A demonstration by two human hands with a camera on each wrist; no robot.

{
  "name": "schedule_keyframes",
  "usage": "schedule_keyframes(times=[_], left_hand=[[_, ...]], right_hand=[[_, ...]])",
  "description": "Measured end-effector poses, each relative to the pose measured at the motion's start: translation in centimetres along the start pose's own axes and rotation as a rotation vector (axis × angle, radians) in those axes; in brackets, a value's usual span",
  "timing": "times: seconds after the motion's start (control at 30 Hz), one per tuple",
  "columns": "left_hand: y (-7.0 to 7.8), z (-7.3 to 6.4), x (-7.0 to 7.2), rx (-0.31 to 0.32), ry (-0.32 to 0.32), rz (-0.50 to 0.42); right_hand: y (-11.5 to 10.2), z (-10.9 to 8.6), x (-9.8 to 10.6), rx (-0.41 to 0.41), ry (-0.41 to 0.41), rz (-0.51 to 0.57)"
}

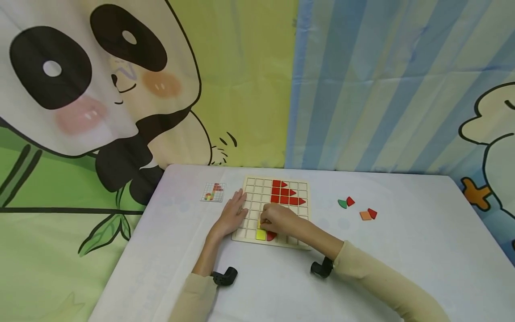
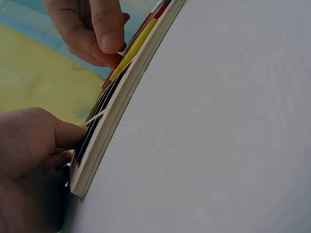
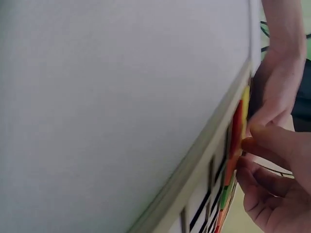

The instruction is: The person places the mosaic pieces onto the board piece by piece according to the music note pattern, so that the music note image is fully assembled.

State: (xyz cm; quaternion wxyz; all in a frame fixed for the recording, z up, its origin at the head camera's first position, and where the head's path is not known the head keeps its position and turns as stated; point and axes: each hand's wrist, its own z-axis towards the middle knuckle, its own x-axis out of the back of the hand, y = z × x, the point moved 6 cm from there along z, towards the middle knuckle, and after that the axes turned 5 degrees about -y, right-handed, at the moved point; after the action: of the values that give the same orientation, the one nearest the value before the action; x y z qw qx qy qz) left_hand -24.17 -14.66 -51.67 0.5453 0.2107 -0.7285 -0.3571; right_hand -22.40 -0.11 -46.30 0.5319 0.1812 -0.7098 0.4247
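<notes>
The wooden grid board (image 1: pixel 254 197) lies on the table, with red pieces (image 1: pixel 281 195) in its upper rows, some square and some pointed. Along its left edge rests my left hand (image 1: pixel 232 217), fingers stretched forward; its thumb touches the board's rim in the left wrist view. Over the lower middle, the curled fingers of my right hand (image 1: pixel 279 218) pinch a yellow piece (image 1: pixel 259 225), mostly covered by the fingertips. Just below are a yellow square (image 1: pixel 261 235) and a red rounded piece (image 1: pixel 271 235). Orange and green pieces (image 3: pixel 224 196) show near my right fingers in the right wrist view.
A small pattern card (image 1: pixel 213 192) lies left of the board. To the right are loose pieces: a green one (image 1: pixel 342 203), an orange square (image 1: pixel 365 215) and two red ones (image 1: pixel 350 201). A printed curtain (image 1: pixel 249 85) hangs behind the white table (image 1: pixel 414 232).
</notes>
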Motion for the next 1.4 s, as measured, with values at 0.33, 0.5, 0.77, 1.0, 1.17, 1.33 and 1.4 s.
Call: schedule_keyframes(times=[0.33,0.5,0.77,1.0,1.17,1.33,1.4], left_hand=[[-0.2,0.1,-0.2,0.022,-0.011,-0.014],[-0.2,0.2,-0.1,0.020,-0.003,-0.003],[-0.1,0.1,0.1,0.019,0.007,0.003],[-0.1,0.0,-0.2,0.022,0.006,-0.012],[-0.1,0.1,-0.3,0.027,0.000,-0.015],[-0.2,0.2,-0.2,0.018,-0.002,-0.015],[-0.2,0.2,-0.1,0.015,-0.002,-0.016]], right_hand=[[0.7,-4.8,2.0,0.003,0.072,0.162],[4.6,-9.1,3.8,-0.146,0.128,0.167],[11.5,-15.0,6.6,-0.299,0.306,0.104],[15.2,-17.1,7.2,-0.444,0.247,0.083],[17.5,-17.7,6.7,-0.527,0.191,0.090],[18.2,-17.6,6.6,-0.463,0.196,0.089],[18.3,-17.4,6.5,-0.441,0.186,0.082]])
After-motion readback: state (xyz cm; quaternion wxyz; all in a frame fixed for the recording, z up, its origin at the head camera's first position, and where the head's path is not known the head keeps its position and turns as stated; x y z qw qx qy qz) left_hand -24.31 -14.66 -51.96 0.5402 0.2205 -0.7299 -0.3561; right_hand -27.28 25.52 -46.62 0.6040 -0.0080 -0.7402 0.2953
